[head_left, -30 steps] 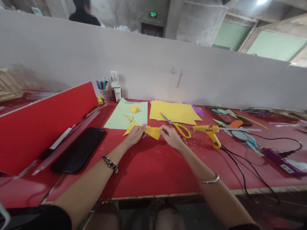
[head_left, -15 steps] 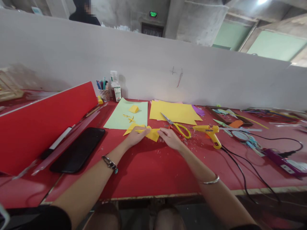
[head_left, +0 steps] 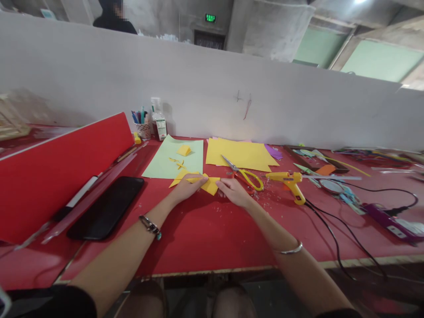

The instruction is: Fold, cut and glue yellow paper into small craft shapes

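A small folded piece of yellow paper (head_left: 210, 185) lies on the red table (head_left: 205, 234) in front of me. My left hand (head_left: 186, 187) rests on its left part, fingers laid over the fold and pressing it down. My right hand (head_left: 234, 192) holds the paper's right edge with fingers curled on it. Yellow-handled scissors (head_left: 247, 176) lie just right of my right hand. A yellow glue gun (head_left: 288, 183) lies further right.
A light green sheet (head_left: 172, 158) with small yellow scraps and a stack of yellow sheets (head_left: 240, 153) lie behind the hands. A black phone (head_left: 106, 213) and red board (head_left: 59, 172) are left. Pen cup (head_left: 143, 126), bottle, cables (head_left: 344, 238) and craft clutter stand around. A person is behind the partition.
My left fingers have slid rightward over the yellow paper, covering more of the fold. My right hand has shifted slightly toward me. The view dipped a little.
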A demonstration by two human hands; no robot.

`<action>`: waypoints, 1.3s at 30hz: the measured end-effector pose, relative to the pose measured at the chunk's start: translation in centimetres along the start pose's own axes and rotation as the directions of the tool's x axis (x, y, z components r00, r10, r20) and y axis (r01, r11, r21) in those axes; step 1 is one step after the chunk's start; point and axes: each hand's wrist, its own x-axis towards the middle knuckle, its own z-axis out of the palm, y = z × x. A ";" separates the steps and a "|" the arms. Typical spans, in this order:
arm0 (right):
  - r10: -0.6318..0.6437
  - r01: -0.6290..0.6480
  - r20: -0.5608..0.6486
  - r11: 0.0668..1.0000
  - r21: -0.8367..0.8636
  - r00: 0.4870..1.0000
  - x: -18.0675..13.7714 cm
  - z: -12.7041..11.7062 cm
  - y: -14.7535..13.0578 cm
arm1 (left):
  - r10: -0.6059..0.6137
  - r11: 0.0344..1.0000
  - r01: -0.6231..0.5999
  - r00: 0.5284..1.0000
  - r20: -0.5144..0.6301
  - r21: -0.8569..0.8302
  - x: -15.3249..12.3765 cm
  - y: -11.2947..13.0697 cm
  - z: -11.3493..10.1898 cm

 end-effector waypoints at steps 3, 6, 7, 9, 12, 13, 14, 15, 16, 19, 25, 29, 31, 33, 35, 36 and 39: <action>-0.008 0.006 -0.082 1.000 -0.028 0.997 0.1 -0.1 -0.1 | 0.012 1.000 -0.012 1.000 -0.027 -0.004 0.2 -0.3 0.0; -0.030 0.021 -0.132 0.997 -0.071 0.991 0.2 -0.3 -0.1 | 0.013 1.000 -0.013 0.997 -0.079 0.001 0.4 -0.6 0.0; -0.036 0.025 -0.135 0.996 -0.083 0.990 0.2 -0.3 0.0 | 0.012 1.000 -0.012 0.995 -0.100 -0.002 0.4 -0.6 0.0; -0.050 0.036 -0.144 0.994 -0.099 0.988 0.3 -0.3 0.0 | 0.002 1.000 -0.004 0.991 -0.136 -0.020 0.5 -0.7 -0.1; -0.057 0.040 -0.166 0.993 -0.107 0.984 0.3 -0.3 0.1 | -0.046 0.997 0.038 0.990 -0.132 -0.063 0.6 -0.9 -0.1; -0.050 0.032 -0.169 0.994 -0.106 0.984 0.3 -0.2 0.1 | -0.065 0.995 0.056 0.991 -0.117 -0.078 0.6 -0.9 -0.1; -0.039 0.021 -0.171 0.994 -0.107 0.984 0.3 -0.2 0.1 | -0.083 0.993 0.073 0.991 -0.100 -0.094 0.5 -0.8 -0.1; -0.029 0.010 -0.173 0.994 -0.108 0.984 0.3 -0.3 0.1 | -0.097 0.990 0.087 0.991 -0.090 -0.111 0.5 -0.8 0.0; -0.021 0.002 -0.172 0.994 -0.110 0.985 0.2 -0.3 0.1 | -0.108 0.987 0.096 0.990 -0.086 -0.129 0.5 -0.7 0.0; -0.027 0.010 -0.127 0.991 -0.134 0.992 0.2 -0.4 -0.1 | -0.123 0.980 0.104 0.987 -0.103 -0.171 0.4 -0.3 0.0; -0.027 0.026 -0.005 0.988 -0.154 1.000 0.0 -0.6 -0.1 | -0.194 0.945 0.137 0.966 -0.171 -0.295 0.6 -0.2 -0.2; -0.027 0.014 -0.071 0.983 -0.180 0.997 0.1 -0.5 0.1 | -0.340 0.844 0.196 0.915 -0.215 -0.500 0.9 -1.0 -0.2; -0.041 0.023 -0.096 0.983 -0.181 0.995 0.2 -0.4 0.0 | -0.378 0.772 0.207 0.910 -0.172 -0.602 1.0 -1.2 -0.2; -0.041 0.026 -0.102 0.989 -0.143 0.994 0.2 -0.2 -0.1 | -0.408 0.696 0.208 0.902 -0.140 -0.688 1.0 -1.2 -0.2; -0.018 0.011 -0.081 0.996 -0.093 0.997 0.0 -0.1 -0.3 | -0.445 0.636 0.208 0.886 -0.133 -0.743 0.9 -0.9 -0.3; 0.002 -0.006 -0.060 0.997 -0.071 0.998 -0.1 0.0 -0.4 | -0.466 0.612 0.208 0.875 -0.134 -0.763 0.9 -0.7 -0.4; 0.063 -0.062 0.022 0.998 -0.033 0.998 -0.3 0.1 -0.6 | -0.516 0.554 0.207 0.845 -0.138 -0.806 0.9 0.0 -0.6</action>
